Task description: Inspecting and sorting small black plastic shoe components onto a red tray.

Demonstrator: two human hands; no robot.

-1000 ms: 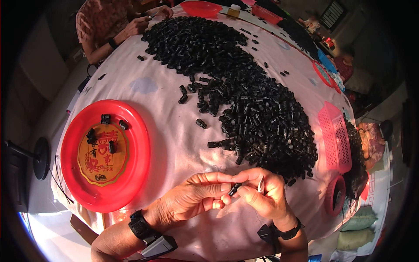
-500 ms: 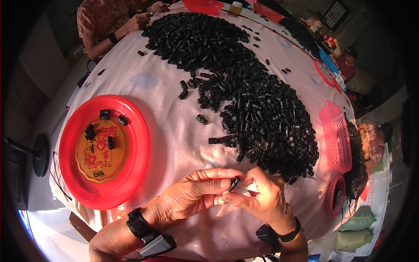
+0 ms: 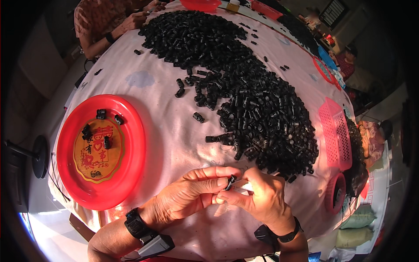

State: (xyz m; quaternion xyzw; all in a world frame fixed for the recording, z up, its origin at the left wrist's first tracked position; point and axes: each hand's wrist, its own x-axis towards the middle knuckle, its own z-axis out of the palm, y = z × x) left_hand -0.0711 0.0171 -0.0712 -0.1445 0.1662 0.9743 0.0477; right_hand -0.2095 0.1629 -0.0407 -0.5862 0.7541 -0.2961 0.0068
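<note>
The left hand (image 3: 185, 194) has the same small black part (image 3: 229, 182) pinched between its thumb and fingertips as a second ago, just past the near edge of the black heap (image 3: 262, 113), but the part now stands at a steeper slant. The right hand (image 3: 267, 196) shows the greater change: a second ago its thumb and forefinger were at the part, while a thin pale tool (image 3: 242, 187) stuck up between its fingers; now the hand has turned more of its back to the camera, thumb and fingers are clamped on the tool, and the tool lies crosswise with its end at the part. Whether that end touches the part or stops just beside it, I cannot tell. This pose was there half a second ago, with only a slight shift of the hands since. On the red plate (image 3: 138, 161), at the left of the pink cloth (image 3: 174, 144), the same four black pieces lie in the same layout, and a loose piece (image 3: 198, 117) rests apart from the heap, as before. The plate and the heap sit slightly farther left in view, while the pink basket (image 3: 334, 135) keeps its place near the right edge of the cloth
</note>
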